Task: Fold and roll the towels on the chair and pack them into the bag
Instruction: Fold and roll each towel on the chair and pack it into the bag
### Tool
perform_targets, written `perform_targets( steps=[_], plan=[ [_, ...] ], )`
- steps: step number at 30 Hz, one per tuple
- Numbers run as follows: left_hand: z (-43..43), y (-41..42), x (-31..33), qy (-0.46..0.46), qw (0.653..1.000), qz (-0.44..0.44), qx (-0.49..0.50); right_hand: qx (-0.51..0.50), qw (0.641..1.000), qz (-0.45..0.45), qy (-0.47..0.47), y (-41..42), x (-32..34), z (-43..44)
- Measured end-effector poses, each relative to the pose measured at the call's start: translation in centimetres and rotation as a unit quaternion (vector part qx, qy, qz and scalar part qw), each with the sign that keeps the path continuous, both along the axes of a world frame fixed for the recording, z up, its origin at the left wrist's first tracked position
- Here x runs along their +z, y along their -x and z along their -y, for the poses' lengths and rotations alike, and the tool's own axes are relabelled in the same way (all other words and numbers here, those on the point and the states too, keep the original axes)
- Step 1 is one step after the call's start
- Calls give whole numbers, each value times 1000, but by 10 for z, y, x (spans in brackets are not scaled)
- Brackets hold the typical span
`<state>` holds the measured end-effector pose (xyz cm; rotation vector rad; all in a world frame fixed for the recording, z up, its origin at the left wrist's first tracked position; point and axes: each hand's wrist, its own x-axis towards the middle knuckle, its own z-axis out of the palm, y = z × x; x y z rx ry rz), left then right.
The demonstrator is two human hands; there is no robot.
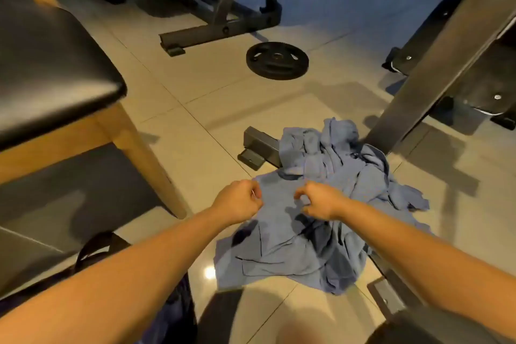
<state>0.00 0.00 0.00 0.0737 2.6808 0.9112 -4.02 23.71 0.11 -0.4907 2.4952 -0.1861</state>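
Blue towels [293,254] in the pinch of left hand [238,202] and right hand [321,202], long axis near-left to far-right.

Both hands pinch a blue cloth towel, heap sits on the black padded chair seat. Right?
Wrong spot. In the head view the left hand and right hand pinch the blue cloth towel, but the heap lies on the beige tiled floor, beside the black padded chair seat.

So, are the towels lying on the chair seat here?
No, the blue towels lie heaped on the floor tiles, right of the chair.
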Motion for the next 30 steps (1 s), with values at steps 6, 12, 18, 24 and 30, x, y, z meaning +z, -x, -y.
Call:
perform_targets(
  steps=[6,12,18,24,30],
  plan=[
    [-37,-15,-71,42,996,73,-34,55,990,-14,-132,-3,-43,-8],
    [-54,-37,-105,169,979,57,-96,39,995,4,-96,-6,-55,-2],
    [-22,-20,-67,-122,989,29,73,15,999,-26,-31,-3,-47,-3],
    [13,4,26,-253,952,18,171,-23,990,-89,109,12,3,-9],
    [27,11,118,-334,906,-42,258,-38,971,-2,235,27,109,-5]
  ],
)
